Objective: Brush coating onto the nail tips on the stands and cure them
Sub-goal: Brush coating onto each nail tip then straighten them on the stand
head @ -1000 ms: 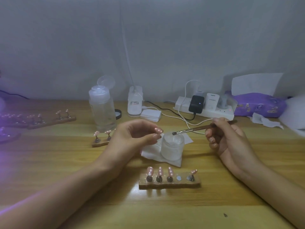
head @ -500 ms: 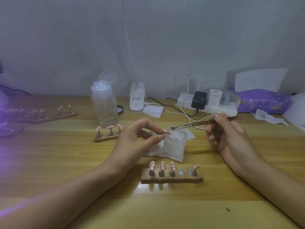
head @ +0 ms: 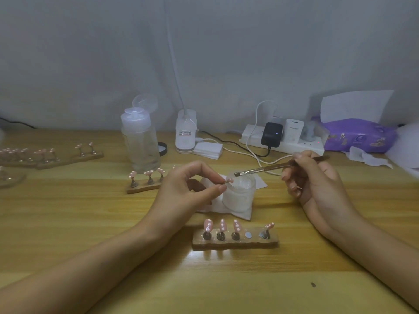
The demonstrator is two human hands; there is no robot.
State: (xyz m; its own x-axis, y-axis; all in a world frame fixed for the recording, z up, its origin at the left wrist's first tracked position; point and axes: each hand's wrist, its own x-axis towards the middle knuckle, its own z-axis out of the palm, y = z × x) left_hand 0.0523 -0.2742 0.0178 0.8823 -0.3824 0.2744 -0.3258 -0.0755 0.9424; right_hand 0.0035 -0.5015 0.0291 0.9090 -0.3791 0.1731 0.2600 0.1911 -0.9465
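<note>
Your left hand (head: 183, 191) is pinching a nail tip (head: 229, 180) over the jar (head: 239, 194). Your right hand (head: 310, 180) is gripping the brush (head: 278, 167), its bristles hovering beside the tip.

Worktop (head: 226, 286) lies open at six o'clock of the stand (head: 235, 243); jar (head: 239, 196) at twelve and bottle (head: 141, 146) at eleven block the way.

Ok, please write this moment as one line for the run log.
left hand: pinches one nail tip near jar rim | right hand: holds brush, bristles near jar mouth | near stand: four tips, one empty slot
</note>
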